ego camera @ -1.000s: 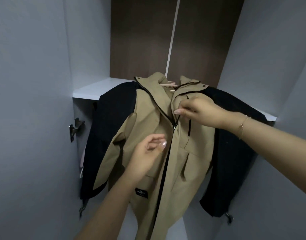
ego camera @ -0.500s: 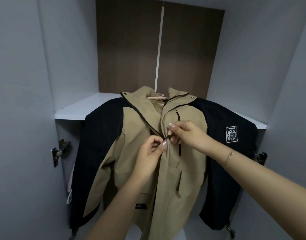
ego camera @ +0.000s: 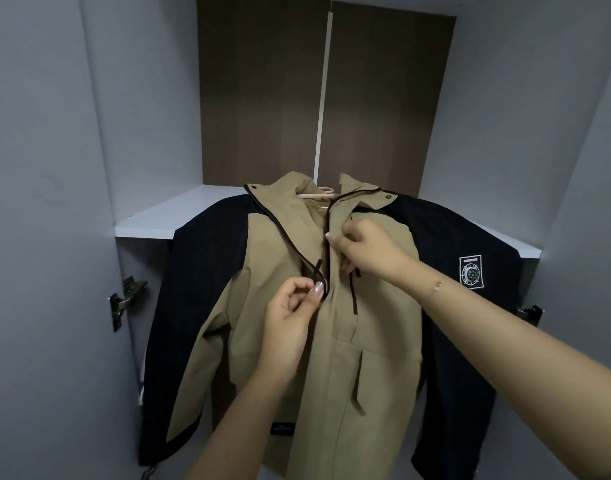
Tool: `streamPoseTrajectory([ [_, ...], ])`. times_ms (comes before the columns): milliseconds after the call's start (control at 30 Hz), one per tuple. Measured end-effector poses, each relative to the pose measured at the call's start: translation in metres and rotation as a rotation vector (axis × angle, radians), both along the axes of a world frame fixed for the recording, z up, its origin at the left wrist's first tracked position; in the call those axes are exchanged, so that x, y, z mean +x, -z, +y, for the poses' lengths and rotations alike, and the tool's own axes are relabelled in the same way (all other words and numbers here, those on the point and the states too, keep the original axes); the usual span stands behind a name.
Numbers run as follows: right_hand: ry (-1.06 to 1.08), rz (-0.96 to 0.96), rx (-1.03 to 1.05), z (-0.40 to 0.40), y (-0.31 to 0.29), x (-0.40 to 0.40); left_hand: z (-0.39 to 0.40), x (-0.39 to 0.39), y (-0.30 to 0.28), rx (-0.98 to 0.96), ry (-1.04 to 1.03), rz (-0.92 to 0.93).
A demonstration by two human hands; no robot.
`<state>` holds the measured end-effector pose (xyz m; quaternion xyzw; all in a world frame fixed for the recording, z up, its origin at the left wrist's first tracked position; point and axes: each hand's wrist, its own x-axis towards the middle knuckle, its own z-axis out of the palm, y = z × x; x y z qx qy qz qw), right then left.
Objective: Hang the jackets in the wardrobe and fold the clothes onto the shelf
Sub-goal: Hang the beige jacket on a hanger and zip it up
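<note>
A: While the jacket hangs on a pale pink hanger inside the wardrobe, both hands are at its front. Tan body, black sleeves, white patch on the sleeve at the right of the view.

B: Position against the shelf?

A: Shoulders sit just in front of the white shelf's edge; collar roughly level with it. Dark brown back panel above and behind.

B: Left hand?

A: Fingers curled, thumb and forefinger pinching the dark zipper edge at chest height. A short dark pull tab stands just above the fingertips; whether the tab itself is pinched I cannot tell.

B: Right hand?

A: Higher, near the collar. Fingers bent, pinching the tan front flap beside the zipper line. Thin bracelet on that wrist.

B: Zipper state?

A: Closed below the left hand, open from there to the collar.

B: Anything else?

A: Metal hinges on both side walls: one at left, one at right.
</note>
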<state>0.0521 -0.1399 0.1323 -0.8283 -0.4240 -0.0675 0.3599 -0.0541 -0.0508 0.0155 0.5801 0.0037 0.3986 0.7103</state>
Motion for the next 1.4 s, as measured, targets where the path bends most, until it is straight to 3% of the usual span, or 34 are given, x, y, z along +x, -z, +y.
streamPoseTrajectory([
  [100,-0.115,0.229,0.350,-0.035,0.010,-0.001,0.002,-0.006,0.000,0.091,-0.060,-0.017],
  [200,-0.165,0.589,0.709,-0.061,0.029,-0.001,-0.002,-0.008,-0.006,0.177,-0.094,-0.036],
  [267,-0.104,0.690,0.775,-0.067,0.042,-0.005,-0.008,-0.005,-0.016,0.250,-0.074,-0.029],
  [433,-0.018,0.597,0.715,-0.071,0.074,-0.026,-0.013,0.006,-0.028,0.364,-0.070,0.075],
  [567,0.059,0.373,0.483,-0.066,0.121,-0.050,-0.009,0.005,-0.026,0.398,-0.057,0.138],
  [667,0.134,0.294,0.471,-0.057,0.143,-0.055,-0.005,0.004,-0.028,0.458,-0.067,0.158],
  [767,0.113,0.356,0.527,-0.053,0.148,-0.058,-0.002,0.005,-0.031,0.696,-0.191,0.174],
  [833,0.065,0.468,0.590,-0.055,0.148,-0.059,0.003,0.009,-0.038,0.751,-0.257,0.169],
  [1067,-0.071,0.616,0.444,-0.067,0.131,-0.051,0.012,0.034,-0.088,0.642,-0.244,0.115],
  [1167,-0.018,0.663,0.191,-0.079,0.131,-0.040,0.018,0.044,-0.111,0.571,-0.277,0.076],
  [1300,0.034,0.494,0.053,-0.092,0.121,-0.021,0.010,0.048,-0.110,0.629,-0.161,0.129],
  [1400,0.073,0.389,0.255,-0.081,0.094,-0.016,0.006,0.044,-0.103,0.687,-0.131,0.127],
])
